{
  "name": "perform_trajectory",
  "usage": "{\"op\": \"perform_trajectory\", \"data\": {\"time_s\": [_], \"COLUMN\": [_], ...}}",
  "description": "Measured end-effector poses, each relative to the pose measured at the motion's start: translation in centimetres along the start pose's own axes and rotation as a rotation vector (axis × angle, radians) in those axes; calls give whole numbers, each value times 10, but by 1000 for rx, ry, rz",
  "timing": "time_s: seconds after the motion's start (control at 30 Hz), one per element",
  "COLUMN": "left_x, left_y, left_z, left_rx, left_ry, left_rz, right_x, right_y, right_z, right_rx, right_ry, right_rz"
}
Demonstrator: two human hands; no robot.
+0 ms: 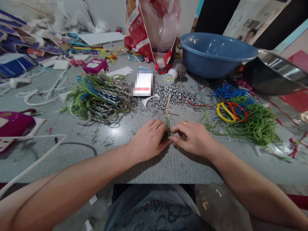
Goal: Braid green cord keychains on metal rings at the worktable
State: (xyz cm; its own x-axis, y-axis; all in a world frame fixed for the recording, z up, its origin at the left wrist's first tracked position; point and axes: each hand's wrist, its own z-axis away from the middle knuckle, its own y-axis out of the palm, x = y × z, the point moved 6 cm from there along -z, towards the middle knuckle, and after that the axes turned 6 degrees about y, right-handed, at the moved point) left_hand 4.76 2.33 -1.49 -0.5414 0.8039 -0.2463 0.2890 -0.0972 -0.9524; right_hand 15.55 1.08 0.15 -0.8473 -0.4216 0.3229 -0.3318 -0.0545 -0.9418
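A short length of green cord (167, 123) runs toward me from a tan strip (168, 103) lying on the table. My left hand (151, 137) is closed around the cord, its fingers curled over and hiding part of it. From the other side my right hand (192, 137), with a ring on one finger, pinches the cord's near end between thumb and forefinger. The fingertips of both hands almost meet there. Just beyond them lie many small silvery metal nuts or beads (163, 99), spread loosely.
Left of the hands lies a bundle of green and blue braided cords (101, 98). To the right are loose green cords (252, 125) and scissors (227, 112) with yellow and red handles. A blue basin (216, 61), metal bowl (271, 75), thread spool (169, 78) and red bag (138, 35) stand behind.
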Motion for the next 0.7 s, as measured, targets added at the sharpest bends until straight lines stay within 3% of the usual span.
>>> {"op": "perform_trajectory", "data": {"time_s": [0.1, 0.33, 0.7], "left_x": [-1, 0, 3], "left_y": [-2, 1, 4], "left_z": [1, 4, 6], "left_rx": [-33, -35, 16], "left_ry": [-4, -37, -77], "left_rz": [10, 113, 40], "right_x": [-6, -3, -3], "right_y": [1, 13, 11], "right_z": [-1, -3, -3], "right_rx": [-14, 115, 105], "right_ry": [105, 80, 139], "right_rz": [85, 191, 257]}}
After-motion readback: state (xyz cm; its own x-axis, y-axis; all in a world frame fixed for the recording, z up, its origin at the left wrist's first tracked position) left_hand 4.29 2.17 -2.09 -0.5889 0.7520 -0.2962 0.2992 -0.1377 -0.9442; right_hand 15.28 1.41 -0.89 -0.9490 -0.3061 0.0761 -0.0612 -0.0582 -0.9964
